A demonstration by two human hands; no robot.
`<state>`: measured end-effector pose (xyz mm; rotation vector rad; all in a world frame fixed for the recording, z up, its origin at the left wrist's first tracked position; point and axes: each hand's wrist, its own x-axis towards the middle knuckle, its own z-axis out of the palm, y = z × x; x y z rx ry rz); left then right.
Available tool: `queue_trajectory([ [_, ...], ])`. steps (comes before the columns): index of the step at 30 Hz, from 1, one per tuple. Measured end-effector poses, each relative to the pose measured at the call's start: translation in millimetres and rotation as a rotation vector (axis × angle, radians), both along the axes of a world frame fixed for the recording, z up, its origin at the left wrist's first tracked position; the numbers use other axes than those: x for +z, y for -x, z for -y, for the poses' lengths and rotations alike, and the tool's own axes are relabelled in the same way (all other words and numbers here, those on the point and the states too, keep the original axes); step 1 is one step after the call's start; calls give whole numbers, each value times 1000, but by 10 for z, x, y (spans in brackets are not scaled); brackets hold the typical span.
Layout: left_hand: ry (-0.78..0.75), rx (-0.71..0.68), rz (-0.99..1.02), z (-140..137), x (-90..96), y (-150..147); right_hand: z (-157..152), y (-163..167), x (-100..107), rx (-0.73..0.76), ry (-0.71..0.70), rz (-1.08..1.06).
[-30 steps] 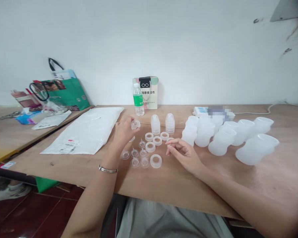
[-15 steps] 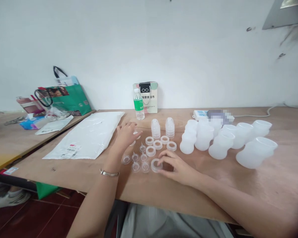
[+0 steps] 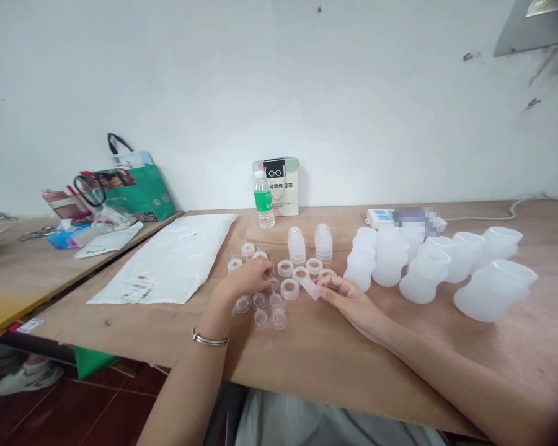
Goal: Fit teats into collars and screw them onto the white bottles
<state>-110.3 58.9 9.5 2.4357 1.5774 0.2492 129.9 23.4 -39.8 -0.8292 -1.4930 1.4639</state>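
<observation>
My right hand [image 3: 351, 303] pinches a translucent screw ring [image 3: 311, 288] between thumb and fingers, held tilted on edge above the table. My left hand [image 3: 255, 276] reaches down with fingers pinched together at the tip of a clear bottle nipple [image 3: 273, 284]; the fingers partly hide it. Several more clear nipples [image 3: 261, 318] stand around and below that hand. Several screw rings [image 3: 289, 288] lie flat between the hands. Beyond them stand two stacks of clear dome caps [image 3: 296, 244]. Several frosted white baby bottles [image 3: 425, 275] stand at the right.
A white plastic mailer [image 3: 167, 257] lies at left. Behind stand a water bottle [image 3: 264, 201] and a paper bag [image 3: 288, 186]. At the back right is a white box-like item [image 3: 380, 217] with a cable. A green bag [image 3: 144, 192] sits on the left table.
My right hand has lifted the screw ring off the table and tilted it. My left hand has moved nearer and right, from the far nipples to one in the middle, its fingers closing.
</observation>
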Motion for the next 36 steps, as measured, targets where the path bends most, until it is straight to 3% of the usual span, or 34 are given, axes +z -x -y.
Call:
queue_trajectory([
  [4,-105,44,109,130,131,-11,-25,-25,29,49,290,-280],
  [7,-105,-55,290,232,211,-77,-38,-20,36,60,397,-348],
  [13,50,-272,403,315,233,-265,-53,-19,11,72,449,-399],
  [18,188,-280,450,353,204,-357,-49,-28,4,103,444,-416],
  [24,158,-211,488,368,164,-432,-37,-40,-43,223,441,-390],
  [31,-32,-258,503,391,149,-530,-53,-44,-76,256,443,-433],
  [36,-162,-209,469,383,136,-545,-33,-31,-63,283,470,-451],
])
